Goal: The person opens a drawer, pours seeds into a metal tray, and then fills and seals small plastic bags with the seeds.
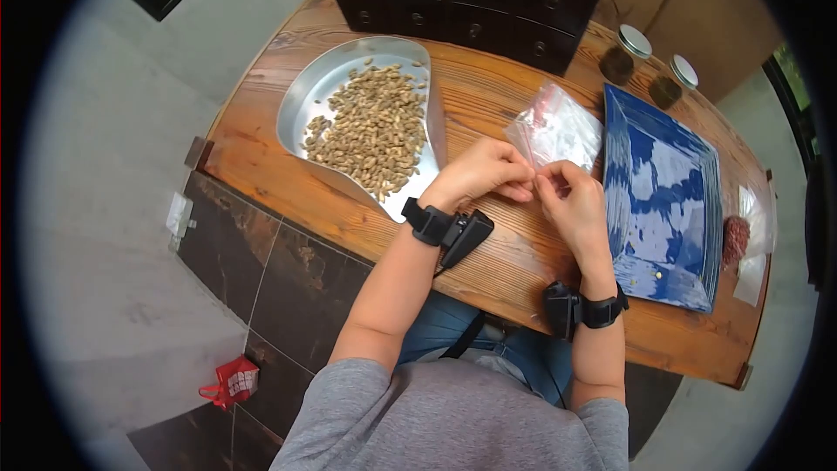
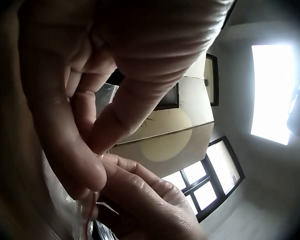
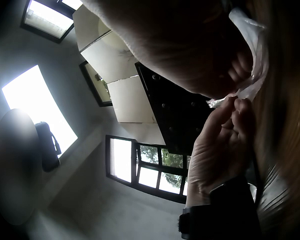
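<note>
Both hands meet over the middle of the wooden table. My left hand (image 1: 488, 173) pinches a clear plastic bag (image 2: 87, 220) between thumb and fingertips; a thin red line runs along its edge in the left wrist view. Right against those fingertips, my right hand (image 1: 575, 209) pinches the bag's edge too. The right wrist view has crumpled clear plastic (image 3: 257, 75) at the meeting fingertips. From above, the fingers hide most of the held part. Just beyond the hands lies a pile of clear bags (image 1: 562, 122) with red edges.
At the left, a kidney-shaped metal pan (image 1: 301, 92) holds many brown seed-like pieces (image 1: 375, 126). A blue rectangular plate (image 1: 663, 183) lies right of the hands, with red bits in a clear bag (image 1: 737, 240) beyond. Lidded jars (image 1: 626, 52) and a dark drawer cabinet (image 1: 471, 0) stand behind.
</note>
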Motion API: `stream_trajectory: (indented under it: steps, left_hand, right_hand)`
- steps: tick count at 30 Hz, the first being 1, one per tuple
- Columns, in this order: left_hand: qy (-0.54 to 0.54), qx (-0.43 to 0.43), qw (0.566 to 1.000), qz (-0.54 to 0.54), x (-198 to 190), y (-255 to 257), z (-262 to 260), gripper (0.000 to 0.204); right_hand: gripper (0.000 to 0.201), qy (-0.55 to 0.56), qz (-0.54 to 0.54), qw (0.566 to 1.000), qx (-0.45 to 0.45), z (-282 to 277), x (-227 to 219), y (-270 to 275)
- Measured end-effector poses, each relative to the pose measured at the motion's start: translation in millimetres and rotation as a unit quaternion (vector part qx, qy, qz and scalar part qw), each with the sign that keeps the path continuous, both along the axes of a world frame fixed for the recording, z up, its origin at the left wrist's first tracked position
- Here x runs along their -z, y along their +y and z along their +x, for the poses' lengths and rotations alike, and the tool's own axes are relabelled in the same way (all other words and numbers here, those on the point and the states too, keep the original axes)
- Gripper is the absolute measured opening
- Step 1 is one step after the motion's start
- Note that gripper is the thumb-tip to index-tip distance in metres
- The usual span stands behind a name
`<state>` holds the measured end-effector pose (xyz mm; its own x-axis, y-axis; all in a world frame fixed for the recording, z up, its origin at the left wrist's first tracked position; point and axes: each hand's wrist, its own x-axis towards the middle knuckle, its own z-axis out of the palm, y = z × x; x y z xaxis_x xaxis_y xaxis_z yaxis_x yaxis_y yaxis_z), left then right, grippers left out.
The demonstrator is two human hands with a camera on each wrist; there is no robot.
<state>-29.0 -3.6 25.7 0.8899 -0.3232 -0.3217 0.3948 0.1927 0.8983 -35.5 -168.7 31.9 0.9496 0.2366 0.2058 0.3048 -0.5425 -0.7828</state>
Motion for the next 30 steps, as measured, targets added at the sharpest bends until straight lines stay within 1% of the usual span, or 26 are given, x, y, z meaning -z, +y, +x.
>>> stream_trajectory:
  steps: [6,8,9,11,12,13,15,17,18,20,21,22,23,24,25,26,27,29,30]
  left_hand:
    - [0.008,0.015,1.0,-0.001,8,-2,2,0.012]
    - [0.01,0.018,1.0,0.001,9,-1,2,0.012]
    - [0.012,0.024,1.0,0.0,10,0,2,0.012]
    - [0.015,0.035,0.999,-0.004,10,1,1,0.011]
    - [0.011,0.034,0.999,0.004,8,3,-1,0.012]
    - [0.006,0.035,0.999,0.011,7,4,-2,0.012]
    - [0.013,0.033,0.999,0.003,8,8,-3,0.012]
    - [0.013,0.034,0.999,0.02,9,12,-6,0.012]
    - [0.012,0.039,0.999,0.02,7,15,-7,0.012]
    - [0.024,0.08,0.996,0.035,1,19,-9,0.014]
    - [0.023,0.081,0.996,0.037,-2,17,-11,0.014]
    - [-0.038,0.017,0.995,0.093,-6,13,-14,0.019]
    - [-0.1,-0.048,0.983,0.147,-9,10,-17,0.025]
    - [-0.102,-0.048,0.983,0.147,-9,8,-15,0.025]
    - [-0.197,-0.1,0.95,0.22,-8,6,-12,0.033]
    - [-0.289,-0.151,0.901,0.287,-11,2,-10,0.04]
    - [-0.291,-0.153,0.9,0.285,-14,-2,-8,0.04]
    - [-0.373,-0.097,0.862,0.329,-20,-12,-5,0.036]
    - [-0.374,-0.101,0.862,0.328,-19,-15,0,0.036]
  right_hand:
    - [0.008,0.012,-0.041,0.999,0.013,0,0,2]
    - [0.006,-0.022,-0.052,0.998,0.019,-1,1,3]
    - [0.006,-0.022,-0.053,0.998,0.017,0,1,3]
    - [0.005,-0.079,-0.061,0.992,0.081,3,-1,0]
    - [0.006,-0.101,-0.059,0.988,0.1,5,-1,-3]
    - [0.006,-0.1,-0.064,0.987,0.108,7,-2,-8]
    - [0.007,-0.143,-0.074,0.974,0.161,12,-4,-16]
    - [0.006,-0.148,-0.073,0.971,0.176,14,-9,-24]
    - [0.005,-0.168,-0.065,0.968,0.178,16,-11,-27]
    - [0.004,-0.186,-0.049,0.966,0.174,16,-14,-29]
    - [0.004,-0.186,-0.048,0.965,0.176,15,-15,-28]
    - [0.004,-0.214,-0.039,0.965,0.146,15,-16,-26]
    - [0.005,-0.242,-0.03,0.963,0.115,13,-17,-25]
    - [0.006,-0.246,-0.028,0.964,0.092,11,-20,-22]
    - [0.006,-0.249,-0.028,0.964,0.093,8,-22,-20]
    - [0.007,-0.253,-0.028,0.965,0.066,6,-25,-18]
    - [0.007,-0.258,-0.029,0.965,0.038,5,-27,-18]
    - [0.008,-0.266,-0.029,0.963,0.03,4,-29,-17]
    - [0.009,-0.305,-0.042,0.951,0.03,2,-33,-17]
